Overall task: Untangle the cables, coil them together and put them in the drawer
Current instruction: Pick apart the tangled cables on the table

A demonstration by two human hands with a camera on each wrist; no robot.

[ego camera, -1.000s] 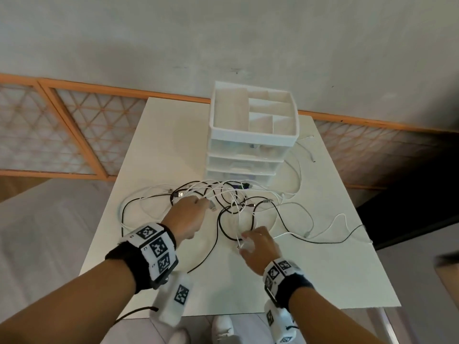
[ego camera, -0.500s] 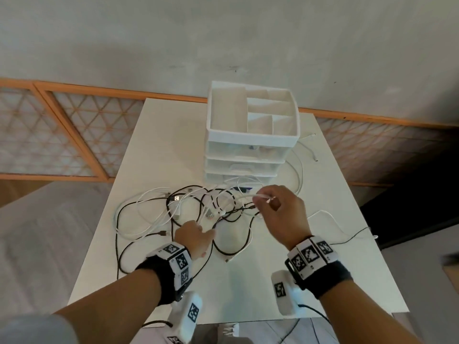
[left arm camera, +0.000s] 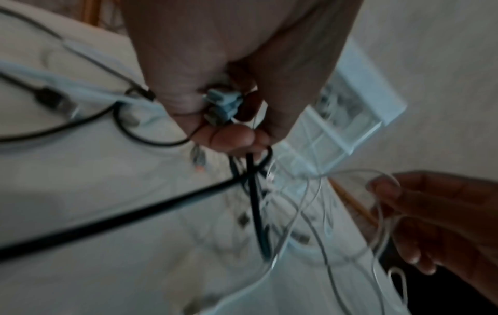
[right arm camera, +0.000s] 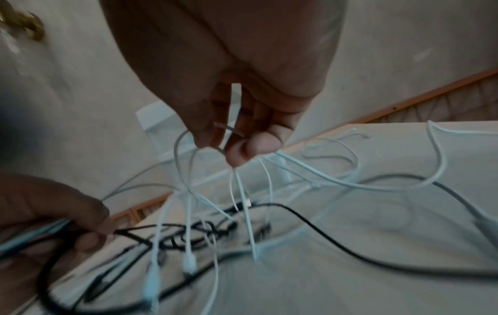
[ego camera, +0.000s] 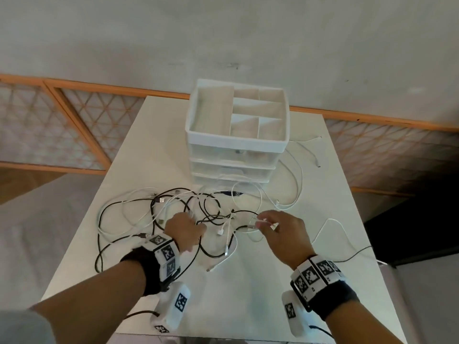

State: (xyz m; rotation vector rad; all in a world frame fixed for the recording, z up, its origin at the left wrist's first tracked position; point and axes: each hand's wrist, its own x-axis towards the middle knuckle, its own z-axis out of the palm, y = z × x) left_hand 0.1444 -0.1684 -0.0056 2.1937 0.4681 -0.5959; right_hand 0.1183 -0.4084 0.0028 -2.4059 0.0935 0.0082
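We're mid-untangle: the knot of thin black and white charging cables sprawls over the centre of the white bench, just below the white plastic three-drawer organiser at upper centre, w/ all drawers looking closed.

Left hand, centre-left of the head view, has its fingers clenched round a bunch of black leads & a plug. Right hand, centre-right, pinches thin white strands, fingers curled on them.

To do this well, we think:
- keep the left as anchor, don't yank
- feed one white lead out by its free plug end, thru loops, not against them
- lift slightly so crossings show
- loose tails at right of frame may snag the organiser corner.
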